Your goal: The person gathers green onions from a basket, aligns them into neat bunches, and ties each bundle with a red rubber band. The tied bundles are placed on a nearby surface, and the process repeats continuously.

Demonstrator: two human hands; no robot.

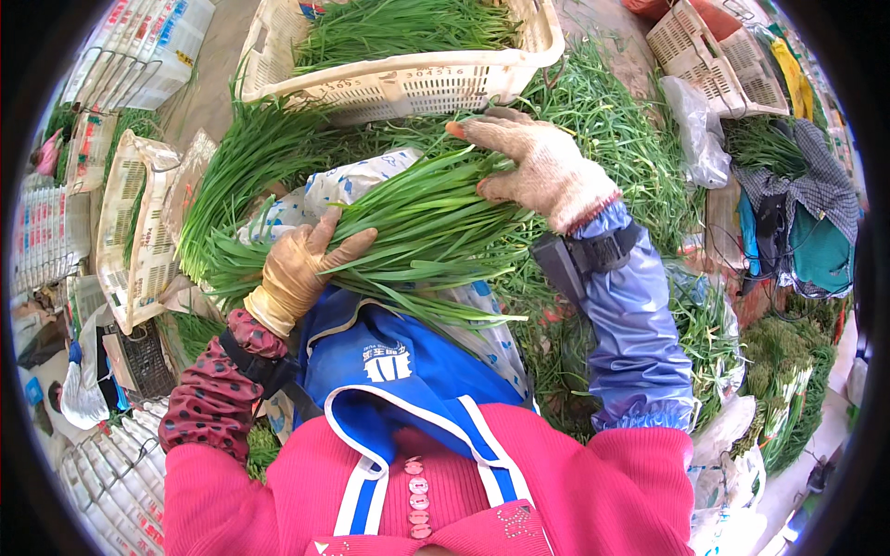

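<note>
**Bundle of long green leaves [422,222], untied, above a blue apron [417,357]**

Principal item: the bundle, lying across the lap between the hands, with no band visible around it. Left hand [298,271], tan glove: thumb and forefinger spread over the leaves; the remaining fingers are hidden, so its grip cannot be told. Right hand [547,171], pale knitted glove: fingers extended, thumb well apart and at the leaves, no closed grip.

Hazards, as judged: leaves fanning or sliding off the lap, for want of a tie and a firm right-hand hold; single blades bending or snapping if the left hand presses hard; stray blades mixing with the loose greens [612,120] heaped just beside.

Containers: One cream slotted crate [408,88], beyond the hands, holding a broad layer of green leaves [408,35]. One cream crate at left [148,246], tilted, some green showing within. One pale crate at upper right [691,51], with a reddish item at its top, kind unclear. One clear plastic bag [697,134], crumpled, contents not discernible.
</note>
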